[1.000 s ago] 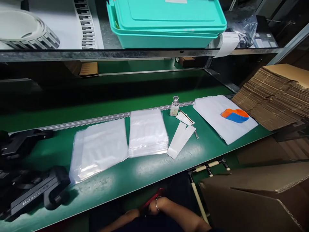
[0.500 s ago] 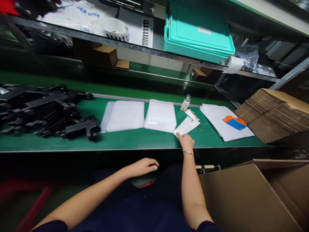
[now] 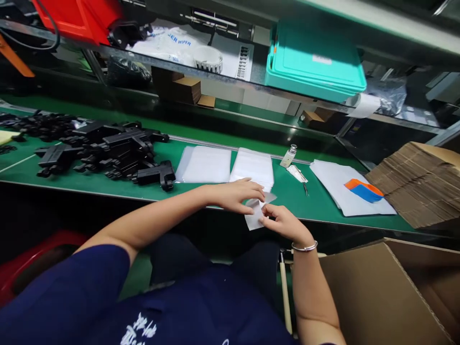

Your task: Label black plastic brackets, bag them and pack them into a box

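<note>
My right hand [image 3: 283, 223] is closed on a white paper slip [image 3: 253, 221], its thumb and fingers at the slip's right side. The slip hangs at the bench's front edge and looks bent or doubled. Over its upper left part reaches my left hand [image 3: 235, 196], fingers apart; whether they touch the paper I cannot tell. Just behind the hands lies a stack of white sheets or pouches [image 3: 253, 165], with a second stack of clear and white ones [image 3: 206, 165] to its left. A small bottle [image 3: 289, 155], a printed packet [image 3: 296, 173] and tweezers [image 3: 305, 189] lie to the right.
Black plastic parts [image 3: 122, 143] are heaped on the left of the green bench [image 3: 201, 190]. At right, an orange-and-blue band [image 3: 363, 190] rests on white sheets [image 3: 328, 175] beside stacked cardboard [image 3: 413, 184]. An open carton [image 3: 359, 287] stands below. A teal box [image 3: 316, 67] sits on the shelf.
My right hand has lifted a white slip from the bench and drawn it toward me. My left hand has risen from below the bench edge to the slip. The view has shifted left.
</note>
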`<act>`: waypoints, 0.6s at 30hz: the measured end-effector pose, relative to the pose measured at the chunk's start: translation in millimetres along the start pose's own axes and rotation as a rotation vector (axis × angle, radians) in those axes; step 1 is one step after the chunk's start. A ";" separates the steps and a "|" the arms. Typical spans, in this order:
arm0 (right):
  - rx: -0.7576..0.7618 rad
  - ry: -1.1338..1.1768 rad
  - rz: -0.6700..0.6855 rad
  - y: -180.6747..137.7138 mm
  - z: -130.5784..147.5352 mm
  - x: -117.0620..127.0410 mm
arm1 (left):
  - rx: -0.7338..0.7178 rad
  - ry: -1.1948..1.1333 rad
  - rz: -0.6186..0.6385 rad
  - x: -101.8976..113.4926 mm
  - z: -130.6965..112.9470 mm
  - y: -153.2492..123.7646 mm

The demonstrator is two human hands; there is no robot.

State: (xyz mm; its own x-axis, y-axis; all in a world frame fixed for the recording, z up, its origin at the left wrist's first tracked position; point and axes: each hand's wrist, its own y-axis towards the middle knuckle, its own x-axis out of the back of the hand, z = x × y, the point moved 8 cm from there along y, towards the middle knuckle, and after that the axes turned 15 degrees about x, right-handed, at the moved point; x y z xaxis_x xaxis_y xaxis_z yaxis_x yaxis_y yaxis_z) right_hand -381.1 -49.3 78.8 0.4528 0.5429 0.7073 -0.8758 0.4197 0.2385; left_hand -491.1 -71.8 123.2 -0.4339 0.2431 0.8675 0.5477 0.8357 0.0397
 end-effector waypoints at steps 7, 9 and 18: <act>-0.090 0.422 -0.027 -9.0 -31.4 7.0 | 0.198 -0.139 0.158 18.6 26.3 -1.4; -0.159 0.444 -0.011 -22.5 -60.1 7.4 | 0.316 -0.133 0.074 37.0 57.0 -20.5; -0.372 0.378 -0.146 -58.7 -137.9 47.2 | 0.717 -0.060 0.108 46.0 157.3 -132.4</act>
State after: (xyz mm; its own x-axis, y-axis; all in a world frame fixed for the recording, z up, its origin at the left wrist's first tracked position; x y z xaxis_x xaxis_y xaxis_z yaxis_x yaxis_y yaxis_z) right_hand -285.2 52.1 6.4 0.6539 0.6545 0.3795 -0.7120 0.7020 0.0160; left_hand -696.1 -93.8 79.9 -0.4537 0.3519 0.8187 -0.0050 0.9177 -0.3973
